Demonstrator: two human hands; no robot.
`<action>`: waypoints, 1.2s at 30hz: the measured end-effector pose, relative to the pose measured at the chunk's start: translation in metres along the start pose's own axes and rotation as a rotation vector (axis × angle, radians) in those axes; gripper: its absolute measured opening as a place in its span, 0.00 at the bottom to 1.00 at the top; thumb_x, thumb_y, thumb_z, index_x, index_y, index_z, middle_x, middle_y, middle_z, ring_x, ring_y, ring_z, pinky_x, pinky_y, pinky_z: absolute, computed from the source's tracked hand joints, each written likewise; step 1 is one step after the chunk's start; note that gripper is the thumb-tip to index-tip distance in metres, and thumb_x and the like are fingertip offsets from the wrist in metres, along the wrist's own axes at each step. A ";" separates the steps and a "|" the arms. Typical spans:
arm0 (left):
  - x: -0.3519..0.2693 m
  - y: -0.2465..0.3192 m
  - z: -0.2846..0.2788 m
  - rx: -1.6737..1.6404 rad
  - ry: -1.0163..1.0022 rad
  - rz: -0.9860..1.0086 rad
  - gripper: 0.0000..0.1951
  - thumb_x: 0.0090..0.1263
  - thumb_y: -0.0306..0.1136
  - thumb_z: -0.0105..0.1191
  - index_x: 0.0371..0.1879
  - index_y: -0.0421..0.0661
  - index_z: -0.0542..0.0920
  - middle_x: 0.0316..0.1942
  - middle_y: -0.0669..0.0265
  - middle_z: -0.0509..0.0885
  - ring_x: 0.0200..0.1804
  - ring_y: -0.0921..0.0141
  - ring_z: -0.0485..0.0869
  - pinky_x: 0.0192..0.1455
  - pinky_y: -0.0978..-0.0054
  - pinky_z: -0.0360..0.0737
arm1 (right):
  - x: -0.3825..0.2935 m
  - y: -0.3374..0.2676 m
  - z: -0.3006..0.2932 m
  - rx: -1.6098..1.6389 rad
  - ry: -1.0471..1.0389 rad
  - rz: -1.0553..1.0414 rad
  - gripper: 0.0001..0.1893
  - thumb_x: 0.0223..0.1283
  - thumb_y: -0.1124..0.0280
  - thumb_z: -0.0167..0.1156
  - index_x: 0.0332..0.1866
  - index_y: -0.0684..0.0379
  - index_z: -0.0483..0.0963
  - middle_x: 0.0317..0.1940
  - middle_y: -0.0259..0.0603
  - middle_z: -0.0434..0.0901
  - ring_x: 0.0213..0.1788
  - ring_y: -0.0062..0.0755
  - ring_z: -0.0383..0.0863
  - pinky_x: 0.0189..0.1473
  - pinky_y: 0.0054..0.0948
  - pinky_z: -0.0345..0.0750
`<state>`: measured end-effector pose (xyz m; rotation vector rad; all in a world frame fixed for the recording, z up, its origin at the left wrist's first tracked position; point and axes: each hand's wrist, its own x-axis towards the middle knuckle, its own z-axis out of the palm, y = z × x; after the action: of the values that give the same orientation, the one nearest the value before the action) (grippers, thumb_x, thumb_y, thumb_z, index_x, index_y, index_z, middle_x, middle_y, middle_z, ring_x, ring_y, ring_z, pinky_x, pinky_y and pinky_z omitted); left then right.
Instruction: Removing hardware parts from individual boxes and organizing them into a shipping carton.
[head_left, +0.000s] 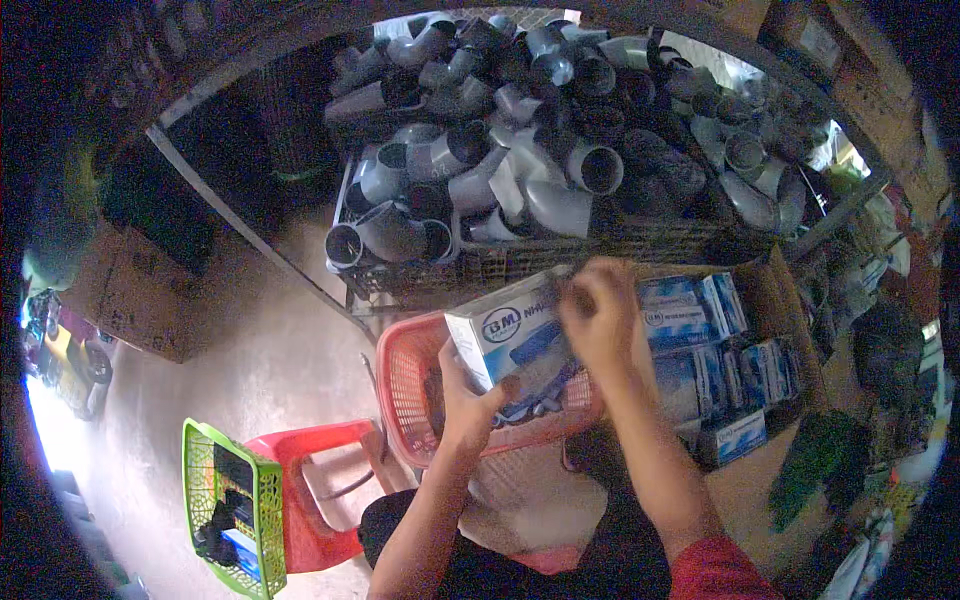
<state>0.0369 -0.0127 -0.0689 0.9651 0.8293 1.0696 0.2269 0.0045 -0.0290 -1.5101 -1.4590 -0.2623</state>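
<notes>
My left hand (472, 394) grips the lower left corner of a white and blue cardboard box (510, 330), thumb on its printed face. The box is tilted above a pink plastic basket (412, 330) that holds small items, hard to make out. At the box's upper right end is my right hand (600, 307), blurred, with its fingers curled; whether it grips the box's end or a flap cannot be told. To the right, a large open carton (795, 337) holds several similar blue and white boxes (675, 315).
Grey plastic pipe elbows (555, 202) fill crates beyond the basket, behind a metal frame bar (247, 217). At lower left, a green plastic basket (270, 510) with dark items rests against a red plastic stool (315, 547). A brown carton (142, 300) stands at the left.
</notes>
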 end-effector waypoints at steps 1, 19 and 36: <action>-0.001 0.002 0.002 -0.001 0.000 -0.003 0.46 0.50 0.25 0.65 0.67 0.39 0.51 0.60 0.54 0.69 0.62 0.61 0.71 0.64 0.63 0.72 | 0.005 0.008 -0.002 0.042 0.030 0.107 0.09 0.47 0.73 0.68 0.31 0.58 0.73 0.38 0.44 0.74 0.43 0.49 0.75 0.46 0.44 0.70; 0.008 -0.037 -0.007 0.130 0.011 -0.025 0.40 0.58 0.36 0.65 0.66 0.39 0.55 0.59 0.58 0.70 0.60 0.64 0.72 0.62 0.67 0.72 | -0.034 -0.067 0.007 0.215 -0.180 -0.164 0.09 0.49 0.67 0.67 0.32 0.56 0.75 0.35 0.41 0.75 0.39 0.47 0.76 0.43 0.41 0.73; -0.001 -0.012 0.010 0.093 0.078 -0.037 0.42 0.51 0.30 0.68 0.65 0.41 0.58 0.58 0.60 0.71 0.59 0.66 0.73 0.64 0.68 0.71 | -0.025 -0.061 -0.003 0.246 -0.230 -0.146 0.10 0.49 0.67 0.68 0.36 0.53 0.76 0.41 0.40 0.73 0.42 0.46 0.76 0.46 0.41 0.73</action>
<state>0.0491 -0.0182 -0.0759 0.9871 0.9638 1.0498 0.1696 -0.0264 -0.0161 -1.2683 -1.7186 0.0064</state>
